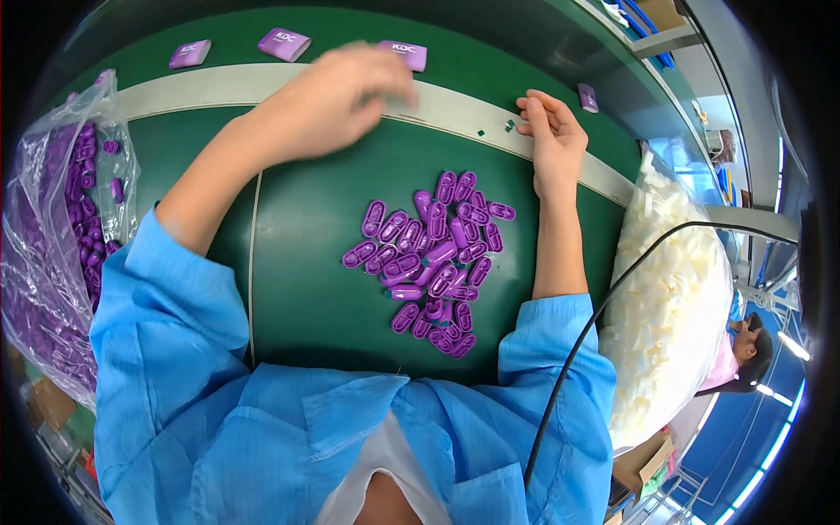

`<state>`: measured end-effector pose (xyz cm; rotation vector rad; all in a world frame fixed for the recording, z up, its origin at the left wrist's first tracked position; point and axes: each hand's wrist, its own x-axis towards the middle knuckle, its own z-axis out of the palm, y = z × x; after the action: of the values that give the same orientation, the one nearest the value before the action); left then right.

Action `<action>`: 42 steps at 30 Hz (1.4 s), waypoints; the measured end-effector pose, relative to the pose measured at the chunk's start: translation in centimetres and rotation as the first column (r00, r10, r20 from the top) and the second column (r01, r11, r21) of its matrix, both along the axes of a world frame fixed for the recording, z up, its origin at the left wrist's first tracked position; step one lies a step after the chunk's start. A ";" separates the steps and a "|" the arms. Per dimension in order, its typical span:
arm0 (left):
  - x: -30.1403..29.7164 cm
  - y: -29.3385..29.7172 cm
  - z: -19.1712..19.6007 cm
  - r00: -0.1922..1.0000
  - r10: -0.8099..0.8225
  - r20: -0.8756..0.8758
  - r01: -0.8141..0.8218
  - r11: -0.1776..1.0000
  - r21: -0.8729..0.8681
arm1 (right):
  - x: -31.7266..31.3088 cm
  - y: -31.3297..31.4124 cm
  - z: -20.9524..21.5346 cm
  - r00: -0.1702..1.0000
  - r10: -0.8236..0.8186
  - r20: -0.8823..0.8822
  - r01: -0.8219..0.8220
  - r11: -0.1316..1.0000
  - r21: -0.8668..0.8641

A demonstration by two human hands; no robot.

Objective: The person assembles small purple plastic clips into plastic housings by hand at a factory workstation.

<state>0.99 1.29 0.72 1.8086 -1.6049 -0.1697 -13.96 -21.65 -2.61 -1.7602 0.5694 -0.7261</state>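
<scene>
My left hand point(346, 98) is over the pale rail at the far side of the table, its fingers smeared by motion. Just beyond its fingertips lies a flat purple piece with white print point(408, 58). Farther right, my right hand point(555, 140) is above the same rail with its fingers curled in toward the thumb; whatever they pinch is too small to make out. Tiny dark green chips point(510, 126) lie on the rail beside those fingers. Between my forearms, a loose pile of purple oval plastic shells point(437, 249) is spread on the green tabletop point(306, 289).
A clear bag point(52, 227) of purple parts stands at the left. On the right sits a large bag of cream-white pieces point(665, 306), with a black cable point(569, 367) running past it. More printed purple pieces point(284, 44) lie on the green strip point(236, 31) beyond the rail.
</scene>
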 end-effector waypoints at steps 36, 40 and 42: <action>-2.8 -2.6 -2.5 0.471 -0.045 -0.881 0.037 0.999 -0.032 | -1.7 1.8 0.5 0.803 0.435 0.408 -0.591 0.498 0.634; -2.9 -2.7 -2.3 0.336 -0.079 -0.939 0.020 0.997 -0.077 | -2.4 2.1 0.9 0.854 0.321 0.410 -0.520 0.557 0.647; -2.9 -2.8 -2.1 0.312 -0.104 -0.945 0.026 0.995 -0.101 | -3.2 2.3 1.0 0.870 0.187 0.455 -0.460 0.638 0.617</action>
<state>-1.88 -1.54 -1.36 1.1062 -0.7360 -1.0273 -17.15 -19.33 -1.62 -0.9174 0.2062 -0.4435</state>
